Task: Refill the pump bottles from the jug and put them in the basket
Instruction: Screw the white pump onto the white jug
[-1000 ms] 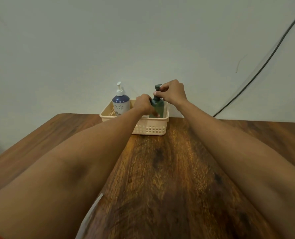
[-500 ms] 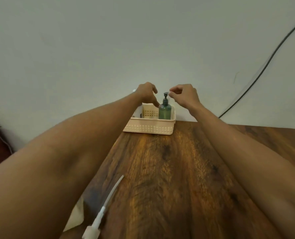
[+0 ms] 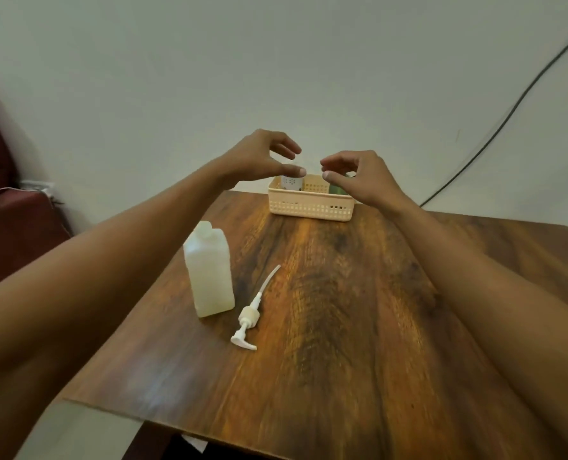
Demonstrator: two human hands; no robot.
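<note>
Fingers (image 3: 284,148) came off the green bottle (image 3: 337,189): your left hand (image 3: 259,159) and right hand (image 3: 367,180) hovered loose and empty. It stood in the basket (image 3: 310,209) beside the white bottle (image 3: 291,182). Placement looked done.

The light is soft, even and rather dim, with a pale glare on the table (image 3: 149,390) near its front left corner. Motion blur smears the left edge, and the basket (image 3: 310,209) looks slightly soft.

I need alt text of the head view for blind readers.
Empty left hand and right hand hover over a beige basket holding a white bottle and a green bottle, at the table's far edge. Nearer, a jug stands beside a loose pump.
</note>
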